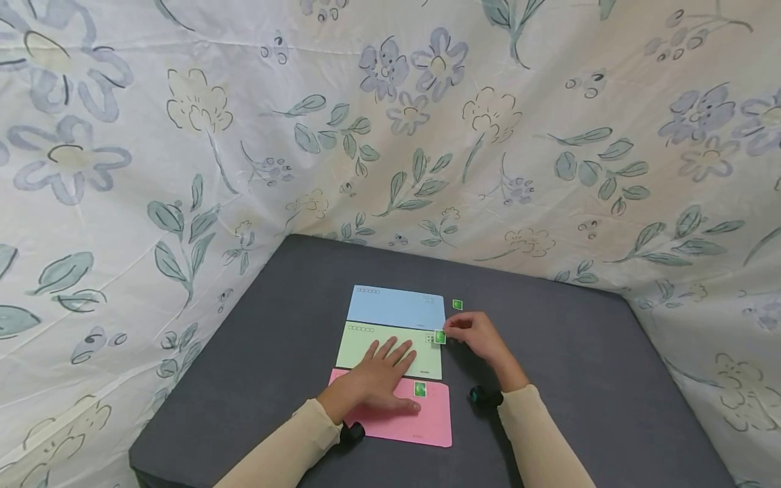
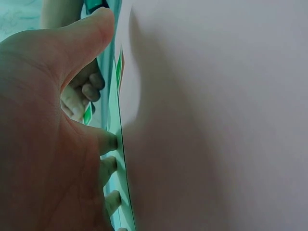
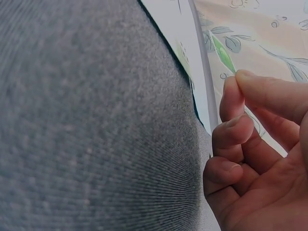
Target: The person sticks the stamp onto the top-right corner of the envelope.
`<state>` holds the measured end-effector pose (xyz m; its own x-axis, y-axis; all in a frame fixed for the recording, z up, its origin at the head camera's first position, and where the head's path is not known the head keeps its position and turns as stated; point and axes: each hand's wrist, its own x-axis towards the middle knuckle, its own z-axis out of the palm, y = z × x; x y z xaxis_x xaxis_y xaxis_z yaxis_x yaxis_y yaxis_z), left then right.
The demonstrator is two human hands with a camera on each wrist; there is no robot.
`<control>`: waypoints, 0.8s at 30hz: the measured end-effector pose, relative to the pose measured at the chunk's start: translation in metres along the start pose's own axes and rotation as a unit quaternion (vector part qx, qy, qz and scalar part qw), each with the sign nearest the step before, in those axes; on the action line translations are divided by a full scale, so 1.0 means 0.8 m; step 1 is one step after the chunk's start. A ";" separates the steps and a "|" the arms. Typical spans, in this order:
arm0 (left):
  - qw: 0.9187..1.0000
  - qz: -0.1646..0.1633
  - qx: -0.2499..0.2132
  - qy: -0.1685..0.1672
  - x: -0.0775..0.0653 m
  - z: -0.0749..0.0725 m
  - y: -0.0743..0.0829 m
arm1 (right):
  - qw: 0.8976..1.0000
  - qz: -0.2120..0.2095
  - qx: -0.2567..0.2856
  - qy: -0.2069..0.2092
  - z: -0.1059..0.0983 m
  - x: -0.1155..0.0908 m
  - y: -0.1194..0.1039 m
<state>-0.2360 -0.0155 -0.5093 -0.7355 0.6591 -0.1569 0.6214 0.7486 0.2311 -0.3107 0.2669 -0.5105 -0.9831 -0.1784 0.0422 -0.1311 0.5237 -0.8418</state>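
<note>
Three envelopes lie in a column: a blue envelope (image 1: 396, 308) at the top, a light green envelope (image 1: 366, 352) in the middle and a pink envelope (image 1: 421, 427) nearest the body. Fingers spread, my left hand (image 1: 375, 383) rests across the green and pink ones. Between thumb and forefinger, my right hand (image 1: 478, 337) pinches a small green stamp (image 1: 440, 337) by its edge, over the green envelope's right end. In the right wrist view that pinched stamp (image 3: 223, 53) stands up from the fingertips. Another stamp (image 1: 420, 389) sits on the pink envelope's upper right.
A third green stamp (image 1: 457, 305) lies on the dark grey tabletop (image 1: 549, 339), just right of the blue envelope. Floral cloth (image 1: 427, 149) hangs behind the table and along its sides. Dark wrist cameras are strapped at both sleeves.
</note>
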 end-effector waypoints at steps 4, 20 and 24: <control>1.000 0.000 0.000 0.002 -0.001 -0.001 0.001 | 1.000 0.006 -0.002 0.003 0.001 0.000 -0.002; 1.000 0.003 -0.005 0.002 -0.001 -0.001 0.000 | 1.000 0.015 -0.003 0.003 0.005 0.005 -0.005; 1.000 -0.001 0.000 0.002 -0.001 0.000 0.000 | 1.000 0.016 -0.005 0.004 0.006 0.006 -0.005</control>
<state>-0.2354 -0.0164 -0.5093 -0.7378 0.6574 -0.1531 0.6202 0.7497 0.2307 -0.3142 0.2601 -0.5092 -0.9877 -0.1548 0.0203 -0.1013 0.5366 -0.8377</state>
